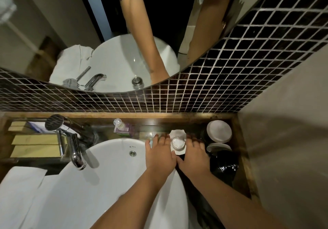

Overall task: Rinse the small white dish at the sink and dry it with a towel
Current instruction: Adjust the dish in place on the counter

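Observation:
A small white square dish (pixel 178 151) sits on the dark wooden counter to the right of the sink, with a clear glass (pixel 178 142) standing on it. My left hand (pixel 159 155) lies just left of the dish and partly over the basin rim, fingers spread. To the right of the dish is my right hand (pixel 193 157), also with fingers spread. Both hands flank the dish, and their thumbs nearly meet at its near corner. Neither hand closes around it. A folded white towel (pixel 21 193) lies at the lower left beside the basin.
The white basin (pixel 106 175) fills the middle, with a chrome faucet (pixel 76 152) on its left. A soap bottle (pixel 121 125) stands behind it. Round white lids (pixel 219 131) and a black bag (pixel 225 165) crowd the right corner. A mirror (pixel 53 24) hangs above the tiled wall.

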Action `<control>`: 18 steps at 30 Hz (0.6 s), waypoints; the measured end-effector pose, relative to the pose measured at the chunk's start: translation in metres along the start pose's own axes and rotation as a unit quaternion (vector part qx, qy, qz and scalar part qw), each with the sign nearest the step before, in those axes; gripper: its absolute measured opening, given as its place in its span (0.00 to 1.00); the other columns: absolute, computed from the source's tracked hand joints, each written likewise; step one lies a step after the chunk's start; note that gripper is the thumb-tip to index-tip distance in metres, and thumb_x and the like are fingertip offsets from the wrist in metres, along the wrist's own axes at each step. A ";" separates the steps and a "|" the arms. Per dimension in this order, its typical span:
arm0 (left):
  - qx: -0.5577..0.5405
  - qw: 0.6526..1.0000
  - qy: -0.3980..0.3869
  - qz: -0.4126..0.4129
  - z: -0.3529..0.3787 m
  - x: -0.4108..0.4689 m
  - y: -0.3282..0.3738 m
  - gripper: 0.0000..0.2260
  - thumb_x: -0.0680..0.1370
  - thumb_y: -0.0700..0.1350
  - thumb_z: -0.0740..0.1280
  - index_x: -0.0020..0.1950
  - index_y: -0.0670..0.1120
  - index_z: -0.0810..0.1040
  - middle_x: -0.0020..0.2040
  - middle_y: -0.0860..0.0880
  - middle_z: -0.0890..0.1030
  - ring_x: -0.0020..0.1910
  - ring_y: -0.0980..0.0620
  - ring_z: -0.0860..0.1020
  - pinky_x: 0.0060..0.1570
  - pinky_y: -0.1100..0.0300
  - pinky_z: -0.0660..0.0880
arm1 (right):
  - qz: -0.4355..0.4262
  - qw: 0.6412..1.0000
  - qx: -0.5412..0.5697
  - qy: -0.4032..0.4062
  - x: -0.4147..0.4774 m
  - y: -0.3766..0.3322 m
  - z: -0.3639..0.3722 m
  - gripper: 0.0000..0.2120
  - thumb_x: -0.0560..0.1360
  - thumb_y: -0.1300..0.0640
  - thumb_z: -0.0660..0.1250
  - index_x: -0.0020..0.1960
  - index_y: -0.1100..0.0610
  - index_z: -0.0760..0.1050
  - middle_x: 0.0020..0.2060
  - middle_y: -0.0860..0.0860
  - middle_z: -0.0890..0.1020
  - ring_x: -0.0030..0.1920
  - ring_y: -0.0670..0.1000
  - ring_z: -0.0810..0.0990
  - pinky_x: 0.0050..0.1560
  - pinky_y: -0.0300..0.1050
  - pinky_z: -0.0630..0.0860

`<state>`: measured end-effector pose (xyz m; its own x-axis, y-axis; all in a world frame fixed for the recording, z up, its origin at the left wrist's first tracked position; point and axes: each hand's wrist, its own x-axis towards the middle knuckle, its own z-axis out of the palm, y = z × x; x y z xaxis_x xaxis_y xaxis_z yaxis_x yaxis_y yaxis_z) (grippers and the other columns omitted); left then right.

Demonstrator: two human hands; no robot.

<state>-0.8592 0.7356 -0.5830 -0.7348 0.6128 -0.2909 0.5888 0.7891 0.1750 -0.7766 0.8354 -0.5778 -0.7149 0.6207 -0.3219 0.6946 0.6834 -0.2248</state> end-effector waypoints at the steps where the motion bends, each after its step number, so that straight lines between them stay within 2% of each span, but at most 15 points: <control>1: 0.003 1.000 0.003 0.003 -0.001 -0.002 -0.001 0.27 0.79 0.55 0.54 0.78 0.51 0.61 0.76 0.50 0.66 0.77 0.47 0.56 0.72 0.44 0.48 | 0.001 1.000 -0.003 -0.003 -0.001 0.001 0.000 0.44 0.74 0.35 0.67 0.80 0.53 0.50 0.77 0.54 0.64 0.76 0.57 0.60 0.69 0.50 0.70; 4: 0.008 1.000 -0.003 -0.014 -0.004 -0.015 -0.002 0.26 0.82 0.57 0.49 0.79 0.51 0.57 0.78 0.49 0.64 0.78 0.42 0.52 0.72 0.39 0.45 | -0.009 1.000 -0.010 0.000 -0.009 0.004 -0.003 0.43 0.75 0.34 0.64 0.80 0.53 0.50 0.77 0.54 0.63 0.76 0.58 0.60 0.69 0.51 0.70; 9: 0.040 0.999 -0.036 -0.007 -0.019 -0.038 -0.004 0.28 0.81 0.61 0.42 0.81 0.55 0.47 0.81 0.46 0.51 0.78 0.37 0.40 0.69 0.31 0.35 | -0.045 0.999 -0.016 0.005 -0.033 -0.001 -0.026 0.39 0.75 0.34 0.57 0.80 0.51 0.53 0.78 0.52 0.63 0.77 0.59 0.58 0.69 0.55 0.71; 14: 0.046 0.999 -0.007 0.006 -0.085 -0.057 -0.018 0.28 0.81 0.63 0.44 0.80 0.58 0.48 0.82 0.46 0.48 0.79 0.38 0.42 0.72 0.32 0.43 | -0.079 0.995 -0.057 0.006 -0.060 -0.020 -0.090 0.38 0.75 0.34 0.55 0.81 0.48 0.53 0.82 0.51 0.55 0.80 0.61 0.50 0.77 0.62 0.56; 18: 0.072 0.996 0.020 0.041 -0.174 -0.088 -0.039 0.29 0.79 0.59 0.51 0.80 0.59 0.49 0.81 0.45 0.50 0.78 0.36 0.47 0.72 0.33 0.46 | -0.084 0.995 -0.062 -0.003 -0.086 -0.051 -0.161 0.33 0.78 0.37 0.53 0.81 0.45 0.53 0.82 0.49 0.54 0.80 0.58 0.51 0.78 0.65 0.46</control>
<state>-0.8758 0.6584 -0.4005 -0.6934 0.6781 -0.2437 0.6872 0.7241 0.0592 -0.7638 0.8088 -0.3910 -0.8198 0.4912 -0.2943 0.5492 0.8200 -0.1614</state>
